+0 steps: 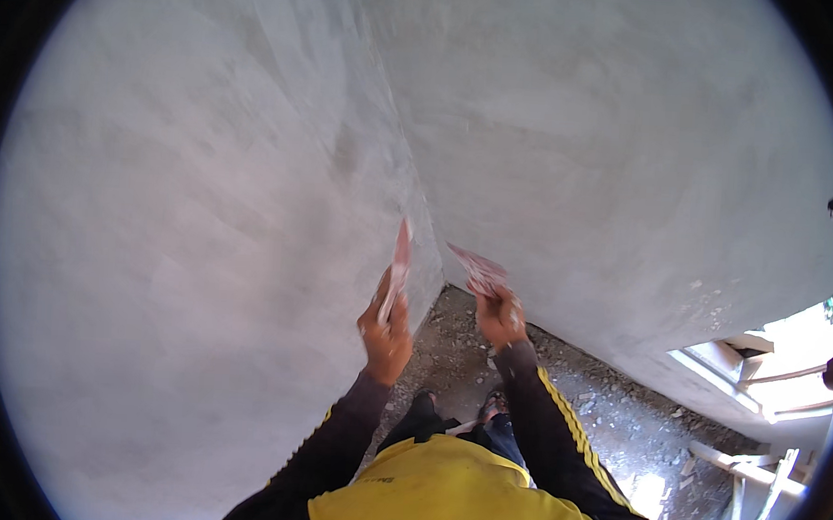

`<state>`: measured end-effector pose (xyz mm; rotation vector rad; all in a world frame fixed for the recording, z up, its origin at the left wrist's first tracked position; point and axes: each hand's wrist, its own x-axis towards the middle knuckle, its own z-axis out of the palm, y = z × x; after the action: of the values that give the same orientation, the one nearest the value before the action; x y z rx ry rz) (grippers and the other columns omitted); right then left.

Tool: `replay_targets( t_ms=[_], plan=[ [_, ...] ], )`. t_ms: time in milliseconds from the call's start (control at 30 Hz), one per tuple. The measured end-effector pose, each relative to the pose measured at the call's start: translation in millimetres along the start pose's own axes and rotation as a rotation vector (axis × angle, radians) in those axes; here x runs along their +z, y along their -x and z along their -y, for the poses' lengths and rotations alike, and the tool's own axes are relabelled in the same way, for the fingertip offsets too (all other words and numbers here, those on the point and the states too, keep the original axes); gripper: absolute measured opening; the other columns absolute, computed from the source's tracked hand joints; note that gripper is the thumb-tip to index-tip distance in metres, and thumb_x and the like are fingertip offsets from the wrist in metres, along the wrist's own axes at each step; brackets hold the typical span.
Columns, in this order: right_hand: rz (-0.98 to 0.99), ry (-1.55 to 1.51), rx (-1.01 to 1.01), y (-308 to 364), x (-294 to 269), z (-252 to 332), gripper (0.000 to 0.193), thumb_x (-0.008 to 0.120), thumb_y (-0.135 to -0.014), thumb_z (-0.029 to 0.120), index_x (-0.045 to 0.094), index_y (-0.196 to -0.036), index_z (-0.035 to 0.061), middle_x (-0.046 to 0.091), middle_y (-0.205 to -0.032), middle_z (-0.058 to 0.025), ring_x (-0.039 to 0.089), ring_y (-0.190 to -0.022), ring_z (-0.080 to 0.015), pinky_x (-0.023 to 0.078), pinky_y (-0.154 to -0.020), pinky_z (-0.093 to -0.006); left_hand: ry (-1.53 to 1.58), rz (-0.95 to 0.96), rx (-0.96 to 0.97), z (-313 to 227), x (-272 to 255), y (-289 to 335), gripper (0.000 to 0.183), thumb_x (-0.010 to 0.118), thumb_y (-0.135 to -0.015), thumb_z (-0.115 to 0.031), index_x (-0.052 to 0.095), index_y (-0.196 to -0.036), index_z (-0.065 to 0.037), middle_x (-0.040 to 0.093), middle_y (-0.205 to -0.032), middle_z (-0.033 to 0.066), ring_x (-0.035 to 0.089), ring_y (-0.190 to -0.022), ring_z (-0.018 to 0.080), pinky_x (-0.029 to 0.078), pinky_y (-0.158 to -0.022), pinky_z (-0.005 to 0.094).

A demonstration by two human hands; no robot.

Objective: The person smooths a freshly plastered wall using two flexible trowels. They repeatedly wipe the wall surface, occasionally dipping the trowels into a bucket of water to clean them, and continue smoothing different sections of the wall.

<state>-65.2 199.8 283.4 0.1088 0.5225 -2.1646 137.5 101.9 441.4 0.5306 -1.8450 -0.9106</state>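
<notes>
My left hand (389, 341) is closed on a pinkish, flat-bladed putty spreader (402, 250), seen nearly edge-on and pointing up beside the left wall (182, 248). In my right hand (501, 319) is a second pinkish putty spreader (477, 266), its wider face turned toward me and smeared with pale material. Both tools are a little blurred, and a small gap separates them in front of the corner (412, 156). Grey, patchy plaster coats the left wall and the right wall (629, 158). Whether either blade touches a wall I cannot tell.
Rubble and dust lie over the floor (561, 371) around my feet (496, 403). At the right, a bright window opening (802, 360) has a pale frame. Pale wooden poles (767, 500) stand at the lower right.
</notes>
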Motion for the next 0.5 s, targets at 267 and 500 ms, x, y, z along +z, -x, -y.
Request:
replay_targets(
  t_ms=[267, 500],
  plan=[
    [0.075, -0.644, -0.003, -102.1, 169.9, -86.3, 0.021, 0.049, -0.100, -0.002, 0.061, -0.117, -0.0082, 0.070, -0.121, -0.0184, 0.067, -0.114, -0.0300, 0.056, -0.105, -0.0424, -0.083, -0.014, -0.306, 4.6, -106.5, 76.6, 0.044, 0.057, -0.102, -0.012, 0.055, -0.139, 0.013, 0.069, -0.123, 0.0153, 0.064, -0.099, 0.0143, 0.051, -0.082, 0.0274],
    [0.092, -1.031, -0.012, -127.6, 263.4, -73.3, 0.021, 0.048, -0.098, -0.005, 0.060, -0.116, -0.0083, 0.070, -0.119, -0.0199, 0.068, -0.114, -0.0342, 0.056, -0.106, -0.0495, -0.160, -0.045, -0.332, 3.4, -120.8, 87.7, 0.047, 0.060, -0.103, -0.015, 0.054, -0.141, 0.012, 0.069, -0.106, 0.0064, 0.056, -0.080, 0.0067, 0.047, -0.067, 0.0215]
  ],
)
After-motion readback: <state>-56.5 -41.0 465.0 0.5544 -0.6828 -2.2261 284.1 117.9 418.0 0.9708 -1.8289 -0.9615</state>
